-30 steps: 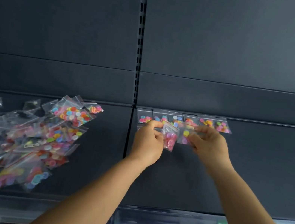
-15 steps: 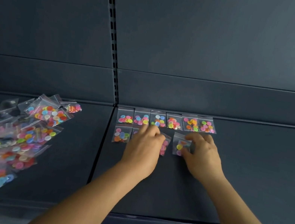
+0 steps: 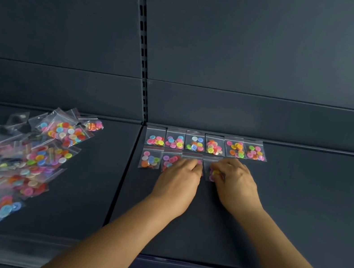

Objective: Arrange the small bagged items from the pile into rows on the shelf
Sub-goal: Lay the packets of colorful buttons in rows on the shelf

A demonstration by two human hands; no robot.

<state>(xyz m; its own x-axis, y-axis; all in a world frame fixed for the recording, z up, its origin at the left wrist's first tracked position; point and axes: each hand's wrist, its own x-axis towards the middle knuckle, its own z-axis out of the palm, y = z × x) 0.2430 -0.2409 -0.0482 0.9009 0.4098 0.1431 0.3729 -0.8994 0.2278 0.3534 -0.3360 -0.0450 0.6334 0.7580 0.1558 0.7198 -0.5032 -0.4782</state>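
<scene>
The dark grey metal shelf (image 3: 299, 214) fills the middle band of the frame, split by a seam just left of centre. On its left section, at the left edge of the frame, sprawls the loose pile of clear zip bags holding coloured buttons (image 3: 25, 154), overlapping at all angles. Right of the seam, along the back of the shelf, a finished row of six small clear button bags (image 3: 206, 143) runs left to right, edges touching. Directly in front of it a second row (image 3: 150, 159) is forming: two bags lie in full view, and two more sit partly under the hands.

The left hand (image 3: 178, 181) rests with curled fingers on the third bag; whether it pinches or merely presses I cannot tell. The right hand (image 3: 234, 186) pinches the fourth bag (image 3: 212, 174) between thumb and fingertips, setting it down.

The rows' long axis runs left–right across the frame, and the open slots lie to the right of the right hand, while the supply pile lies well apart to the left. So the left hand is judged nearer for fetching the next bag.
</scene>
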